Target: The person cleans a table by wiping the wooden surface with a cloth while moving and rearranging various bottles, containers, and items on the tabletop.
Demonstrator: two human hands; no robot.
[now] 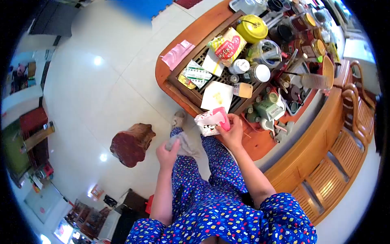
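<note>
My right hand [232,131] grips a pink and white patterned tissue pack [212,122] at the near corner of the wooden tea table [167,75]. Lower and to the left, my left hand [167,153] is closed round a grey cloth [185,143] that hangs over my leg. Just beyond the pack, a white paper with a yellowish mark [217,96] lies on the slatted tray [196,99]. Beside the paper is a tan-and-white box [243,90]. Farther along sit a green-and-white packet [196,73], a pink cloth [178,55] and a red and yellow bag [228,46].
Jars and bottles crowd the table's far side, with a yellow round tin [252,29] among them. A green teapot [269,110] stands to the right. A wooden stump stool [133,145] is on the floor at left. A wooden bench [321,179] lines the right.
</note>
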